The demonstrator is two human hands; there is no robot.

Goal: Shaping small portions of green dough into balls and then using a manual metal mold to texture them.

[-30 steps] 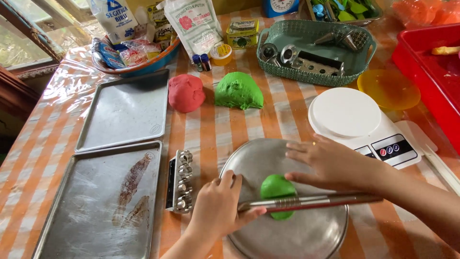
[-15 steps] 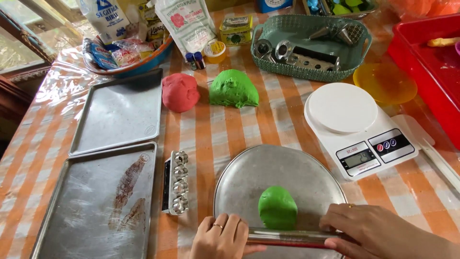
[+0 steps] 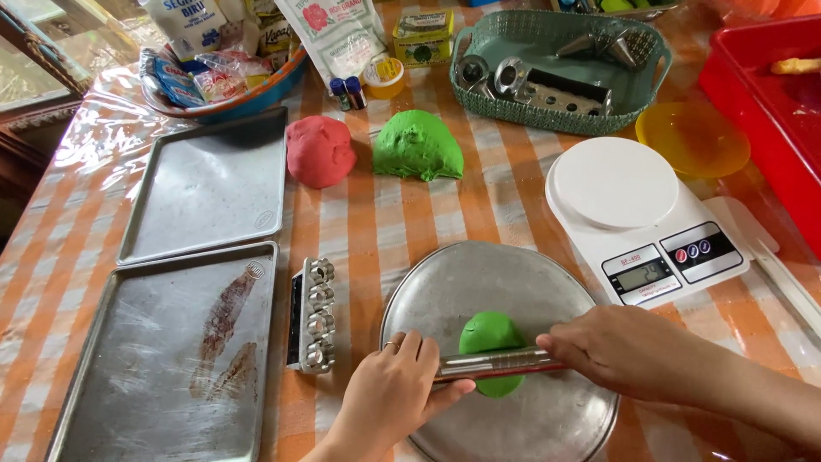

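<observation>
A small green dough piece [image 3: 486, 334] lies on a round metal tray [image 3: 496, 278] near the table's front. A thin metal rolling pin [image 3: 496, 364] rests across the dough. My left hand [image 3: 389, 398] presses on its left end and my right hand [image 3: 620, 346] presses on its right end. Further back sit a big green dough lump [image 3: 417, 145] and a red dough lump [image 3: 319, 151].
Two flat baking trays [image 3: 209, 184] [image 3: 162, 359] lie at the left, a metal cutter block [image 3: 312, 315] beside them. A white kitchen scale [image 3: 637, 210], a yellow bowl [image 3: 691, 137], a teal basket [image 3: 560, 68] of metal parts, a red bin [image 3: 770, 94] and packets stand behind.
The rolling pin and both hands moved toward me to the dough's near edge, then back onto the dough. The view shifted slightly.
</observation>
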